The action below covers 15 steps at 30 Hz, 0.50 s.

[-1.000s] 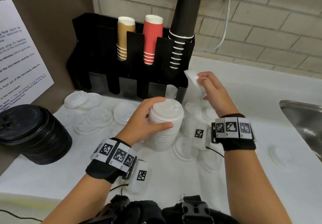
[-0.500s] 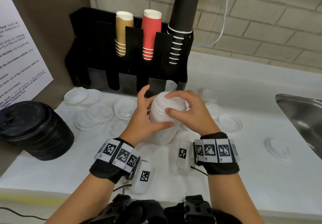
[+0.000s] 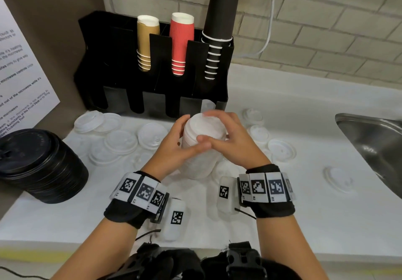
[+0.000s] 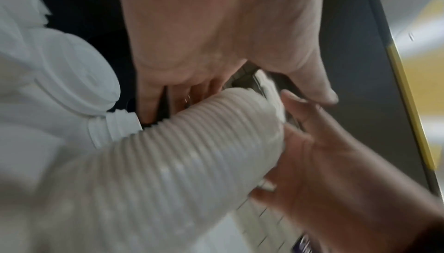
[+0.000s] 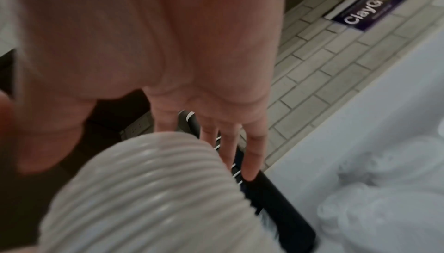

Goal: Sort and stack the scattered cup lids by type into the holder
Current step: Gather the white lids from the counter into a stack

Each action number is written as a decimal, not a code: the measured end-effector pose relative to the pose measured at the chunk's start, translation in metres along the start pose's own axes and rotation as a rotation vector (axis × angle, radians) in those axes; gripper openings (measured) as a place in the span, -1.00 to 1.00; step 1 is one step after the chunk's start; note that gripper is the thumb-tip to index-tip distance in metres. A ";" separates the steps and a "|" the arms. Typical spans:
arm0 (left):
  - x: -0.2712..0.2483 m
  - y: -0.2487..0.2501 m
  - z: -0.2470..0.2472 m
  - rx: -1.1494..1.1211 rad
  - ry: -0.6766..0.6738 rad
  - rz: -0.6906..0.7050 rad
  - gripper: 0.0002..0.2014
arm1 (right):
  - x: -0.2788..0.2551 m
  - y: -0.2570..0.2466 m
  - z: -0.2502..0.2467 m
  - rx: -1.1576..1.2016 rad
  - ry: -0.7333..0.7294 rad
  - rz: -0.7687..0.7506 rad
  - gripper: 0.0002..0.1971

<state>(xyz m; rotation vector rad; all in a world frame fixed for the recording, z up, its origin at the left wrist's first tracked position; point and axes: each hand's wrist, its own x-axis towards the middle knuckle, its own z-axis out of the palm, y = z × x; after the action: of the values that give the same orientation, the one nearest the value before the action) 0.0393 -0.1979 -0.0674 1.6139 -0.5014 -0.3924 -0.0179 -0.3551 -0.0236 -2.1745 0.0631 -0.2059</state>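
Observation:
A tall stack of white cup lids (image 3: pixel 201 160) stands on the white counter in front of the black holder (image 3: pixel 121 62). My left hand (image 3: pixel 187 136) grips the stack's upper part from the left, thumb in front. From the right, my right hand (image 3: pixel 219 127) cups its top, thumb beside the left thumb. The left wrist view shows the ribbed stack (image 4: pixel 192 162) between my left hand (image 4: pixel 240 101) and the right hand's fingers (image 4: pixel 324 152). My right hand (image 5: pixel 149 152) reaches over the stack (image 5: pixel 156 190) in the right wrist view. Several loose white lids (image 3: pixel 150 135) lie around.
The holder carries tan (image 3: pixel 145 42), red (image 3: pixel 180 42) and black (image 3: pixel 219 25) cup stacks; a white lid (image 3: pixel 207 104) leans in its lower right slot. A pile of black lids (image 3: pixel 37 164) sits at left, a steel sink (image 3: pixel 369 140) at right. One lid (image 3: pixel 339 179) lies near the sink.
A second ago my right hand held a single white lid up beside the holder. It came down onto the stack, and now both hands hold the stack.

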 end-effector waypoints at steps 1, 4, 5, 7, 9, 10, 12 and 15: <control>0.000 0.004 -0.001 -0.052 -0.008 -0.054 -0.22 | 0.000 -0.001 0.002 0.061 0.018 0.027 -0.51; 0.002 0.005 0.001 -0.212 0.008 -0.215 -0.64 | 0.002 -0.003 0.008 0.220 0.099 0.193 -0.45; 0.003 0.004 0.002 -0.238 0.022 -0.269 -0.67 | 0.003 -0.001 0.010 0.276 0.109 0.270 -0.42; 0.003 0.001 0.005 -0.270 0.034 -0.362 -0.68 | 0.003 0.001 0.015 0.412 0.101 0.425 -0.38; 0.002 -0.002 0.007 -0.293 0.034 -0.413 -0.65 | 0.002 0.002 0.019 0.567 0.080 0.523 -0.41; 0.002 -0.003 0.007 -0.299 0.031 -0.423 -0.63 | 0.002 0.002 0.021 0.618 0.074 0.554 -0.43; 0.002 -0.005 0.007 -0.321 0.042 -0.440 -0.59 | 0.003 0.004 0.023 0.665 0.075 0.600 -0.45; 0.004 -0.005 0.008 -0.347 0.070 -0.457 -0.58 | 0.004 0.006 0.026 0.721 0.063 0.650 -0.46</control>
<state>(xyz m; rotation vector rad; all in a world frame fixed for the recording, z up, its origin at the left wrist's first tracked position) 0.0387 -0.2065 -0.0730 1.3872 0.0011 -0.7196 -0.0097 -0.3382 -0.0431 -1.3413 0.6225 0.0754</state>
